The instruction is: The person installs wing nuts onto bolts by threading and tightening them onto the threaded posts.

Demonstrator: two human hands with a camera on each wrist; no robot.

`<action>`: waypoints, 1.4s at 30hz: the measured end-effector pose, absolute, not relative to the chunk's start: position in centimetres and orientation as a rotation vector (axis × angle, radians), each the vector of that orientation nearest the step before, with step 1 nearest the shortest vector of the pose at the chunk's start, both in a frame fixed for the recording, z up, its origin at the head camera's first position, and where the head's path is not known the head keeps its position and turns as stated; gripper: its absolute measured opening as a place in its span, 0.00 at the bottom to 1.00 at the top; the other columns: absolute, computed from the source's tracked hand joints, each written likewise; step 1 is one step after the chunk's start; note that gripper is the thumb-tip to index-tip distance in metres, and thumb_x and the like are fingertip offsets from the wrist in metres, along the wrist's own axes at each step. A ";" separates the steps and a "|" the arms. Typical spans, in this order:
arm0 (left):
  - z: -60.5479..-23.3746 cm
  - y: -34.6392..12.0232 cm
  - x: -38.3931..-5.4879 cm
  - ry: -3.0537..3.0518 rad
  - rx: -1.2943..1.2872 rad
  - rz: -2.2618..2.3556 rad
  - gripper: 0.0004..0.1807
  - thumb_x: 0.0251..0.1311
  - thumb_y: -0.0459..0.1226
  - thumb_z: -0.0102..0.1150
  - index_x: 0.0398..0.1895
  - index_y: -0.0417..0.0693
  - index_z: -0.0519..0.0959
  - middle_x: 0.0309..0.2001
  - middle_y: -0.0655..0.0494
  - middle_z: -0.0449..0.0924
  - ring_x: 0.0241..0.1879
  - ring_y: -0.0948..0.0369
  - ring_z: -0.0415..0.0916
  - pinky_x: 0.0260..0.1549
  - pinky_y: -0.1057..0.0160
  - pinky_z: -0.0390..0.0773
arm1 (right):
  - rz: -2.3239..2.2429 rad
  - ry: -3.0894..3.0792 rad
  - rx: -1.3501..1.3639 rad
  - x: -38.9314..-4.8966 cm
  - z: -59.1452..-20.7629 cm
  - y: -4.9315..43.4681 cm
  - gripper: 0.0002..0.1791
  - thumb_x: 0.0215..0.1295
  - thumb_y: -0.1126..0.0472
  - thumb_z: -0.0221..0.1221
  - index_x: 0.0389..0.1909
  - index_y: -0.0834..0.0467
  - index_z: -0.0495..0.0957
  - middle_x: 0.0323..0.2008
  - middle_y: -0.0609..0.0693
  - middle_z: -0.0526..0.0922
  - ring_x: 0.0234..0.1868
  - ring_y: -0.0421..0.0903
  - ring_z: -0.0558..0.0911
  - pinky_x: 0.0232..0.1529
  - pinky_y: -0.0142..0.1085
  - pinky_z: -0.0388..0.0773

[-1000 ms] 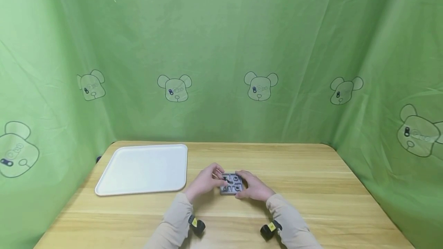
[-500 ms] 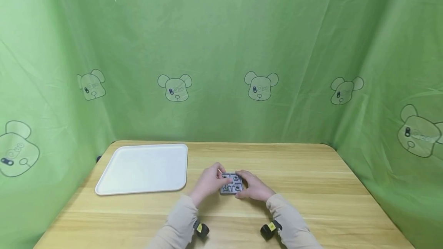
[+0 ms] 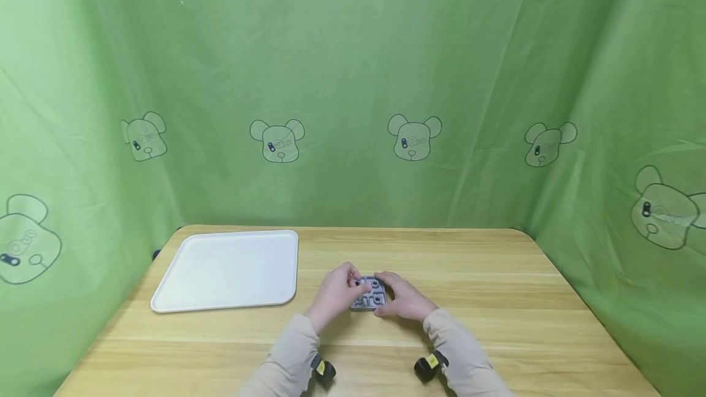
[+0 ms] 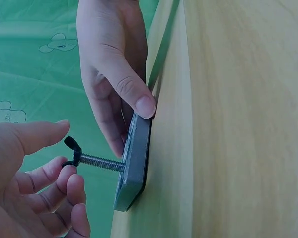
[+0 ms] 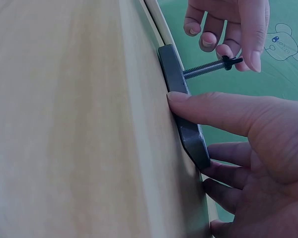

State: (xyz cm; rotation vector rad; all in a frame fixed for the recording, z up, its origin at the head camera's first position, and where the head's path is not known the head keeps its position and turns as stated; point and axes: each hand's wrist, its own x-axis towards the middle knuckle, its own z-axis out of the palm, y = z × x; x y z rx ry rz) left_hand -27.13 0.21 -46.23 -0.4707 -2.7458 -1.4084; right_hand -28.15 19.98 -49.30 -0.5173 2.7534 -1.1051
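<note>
A small square grey block (image 3: pixel 377 300) with recesses in its top lies flat on the wooden table. My right hand (image 3: pixel 408 300) grips it along its right side, thumb on the near edge and fingers on the far one. From the block's left part rises a wing screw (image 4: pixel 102 162), its long threaded shank bare and its black wings at the top. My left hand (image 3: pixel 333 293) pinches those wings between thumb and curled fingers, as the right wrist view also shows. In the head view the left hand hides the screw.
A white tray (image 3: pixel 226 271) lies on the table (image 3: pixel 469 274) at the back left. Green curtains (image 3: pixel 347 189) with bear-head prints enclose the back and both sides.
Over the last second my left hand has turned slightly and its forearm has shifted to the right, covering the black wings in the head view. My right hand and the block stay put.
</note>
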 end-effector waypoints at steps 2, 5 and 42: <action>-46.2 0.2 -27.1 -2.741 -0.478 -1.397 0.13 0.56 0.41 0.67 0.36 0.43 0.75 0.26 0.59 0.71 0.25 0.65 0.65 0.24 0.70 0.68 | -1.101 2.757 -0.517 -28.2 -49.3 20.0 0.49 0.43 0.57 0.73 0.68 0.65 0.63 0.68 0.67 0.65 0.67 0.67 0.66 0.68 0.62 0.59; -46.2 0.2 -27.1 -2.742 -0.486 -1.385 0.13 0.56 0.41 0.67 0.35 0.43 0.76 0.26 0.60 0.71 0.25 0.65 0.65 0.25 0.71 0.68 | -1.094 2.761 -0.517 -28.2 -49.4 19.9 0.49 0.43 0.57 0.73 0.68 0.65 0.63 0.68 0.67 0.66 0.67 0.67 0.66 0.68 0.62 0.59; -45.8 -0.5 -27.7 -2.797 -0.645 -1.371 0.13 0.55 0.35 0.66 0.44 0.40 0.83 0.34 0.53 0.82 0.33 0.62 0.74 0.33 0.67 0.74 | -1.077 2.773 -0.500 -28.3 -49.6 20.0 0.49 0.44 0.56 0.74 0.69 0.63 0.63 0.69 0.67 0.65 0.68 0.67 0.64 0.69 0.63 0.56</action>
